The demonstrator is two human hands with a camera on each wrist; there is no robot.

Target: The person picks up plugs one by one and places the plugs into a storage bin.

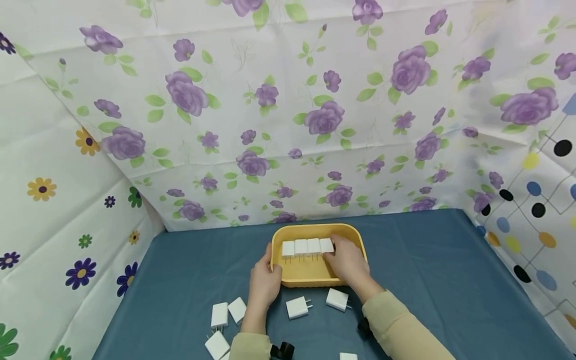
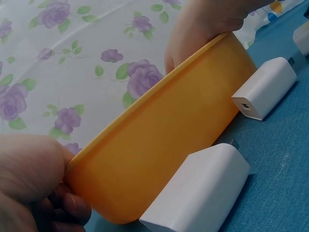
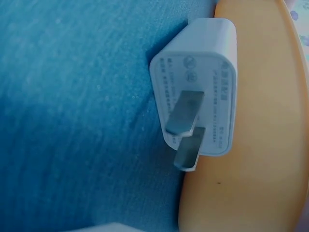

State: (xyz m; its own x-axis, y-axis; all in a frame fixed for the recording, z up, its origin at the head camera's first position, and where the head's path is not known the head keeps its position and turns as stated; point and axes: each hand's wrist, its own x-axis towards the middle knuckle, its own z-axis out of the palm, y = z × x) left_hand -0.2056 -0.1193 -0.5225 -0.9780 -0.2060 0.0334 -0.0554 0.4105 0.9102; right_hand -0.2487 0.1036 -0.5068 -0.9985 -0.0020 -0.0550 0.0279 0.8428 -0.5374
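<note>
A yellow plastic tray (image 1: pixel 310 283) stands on the blue cloth, and several white charger plugs (image 1: pixel 301 247) are lined up inside it with their prongs toward me. At the tray's left end my left hand (image 1: pixel 264 282) grips the rim; the left wrist view shows the thumb at the rim and curled fingers outside the wall. My right hand (image 1: pixel 349 261) reaches over the right side and holds the rightmost charger plug (image 1: pixel 326 245) of the row, its fingertips partly hidden. The right wrist view shows no hand, only a charger plug (image 3: pixel 198 96) beside the tray wall (image 3: pixel 251 121).
Two charger plugs lie just in front of the tray, one left (image 1: pixel 297 307) and one right (image 1: pixel 337 299). Several more (image 1: pixel 219 315) are grouped left of my left forearm. Another plug (image 1: pixel 348 356) shows at the bottom edge. Flowered sheets (image 1: pixel 270 125) rise behind the table.
</note>
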